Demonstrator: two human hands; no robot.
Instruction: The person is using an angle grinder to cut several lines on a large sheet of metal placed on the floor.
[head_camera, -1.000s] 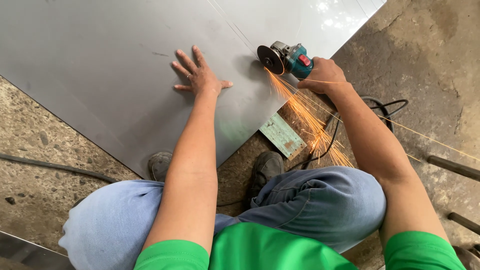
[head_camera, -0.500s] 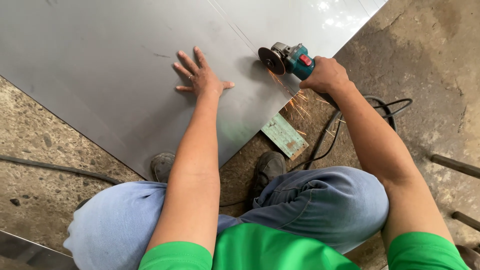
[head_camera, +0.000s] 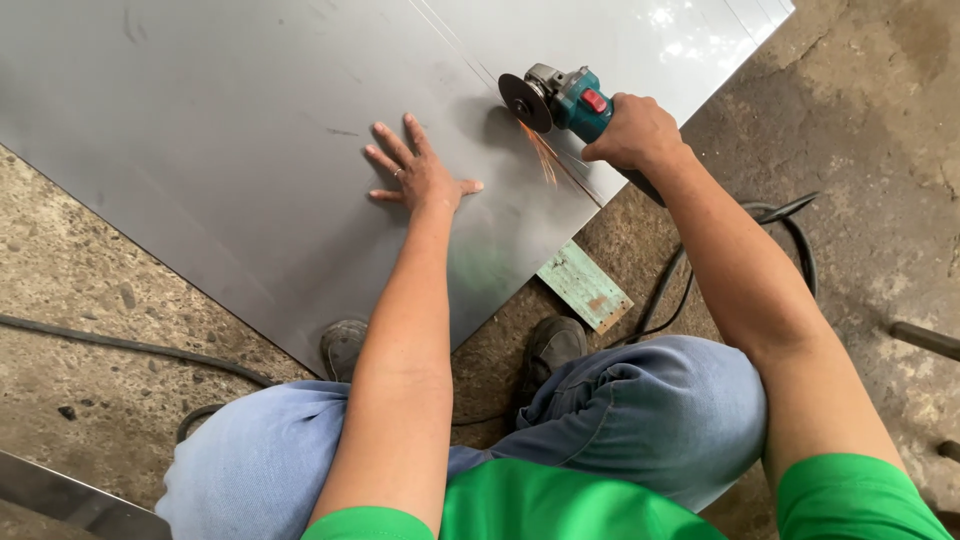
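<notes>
A large grey metal sheet (head_camera: 250, 150) lies on the concrete floor in front of me. My left hand (head_camera: 415, 170) presses flat on it, fingers spread. My right hand (head_camera: 635, 130) grips a teal angle grinder (head_camera: 560, 98) with a red switch. Its dark disc touches the sheet along a straight cut line, and a few orange sparks (head_camera: 548, 160) fly back toward me. I am crouching, with both shoes at the sheet's near edge.
A green-painted wooden block (head_camera: 585, 287) sticks out from under the sheet's near edge. The grinder's black cable (head_camera: 780, 225) loops on the floor at the right. Another dark cable (head_camera: 120, 345) crosses the floor at the left. A metal strip (head_camera: 70, 495) lies at the bottom left.
The grinder and my right hand have moved farther away along the cut line. The shower of sparks has thinned from a wide spray to a few streaks. My left hand stays put.
</notes>
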